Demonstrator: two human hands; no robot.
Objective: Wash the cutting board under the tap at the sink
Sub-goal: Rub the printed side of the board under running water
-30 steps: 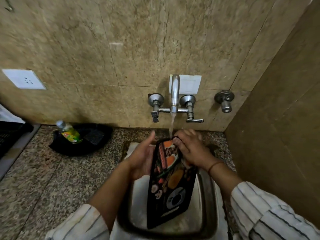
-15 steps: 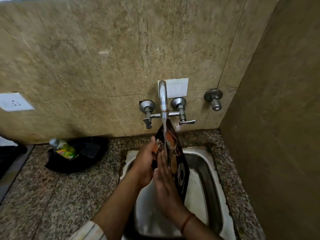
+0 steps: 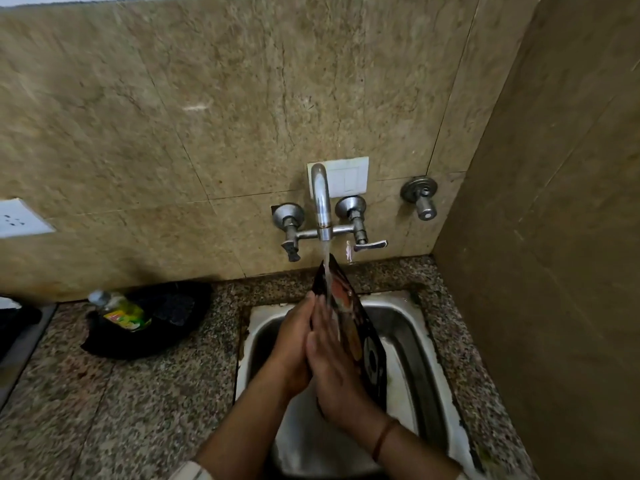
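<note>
While water from the tap strikes the cutting board, held edge-up over the sink, the left hand grips its edge; the right hand, fingers spread flat, should rub every face under the stream.

Bottle left of sink, tap behind.

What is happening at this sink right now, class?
A person is washing a printed cutting board over the steel sink. The board stands on edge, its top corner under water running from the wall tap. The left hand steadies it from behind while the right hand lies flat against its printed face. A dish soap bottle lies on the counter to the left.
</note>
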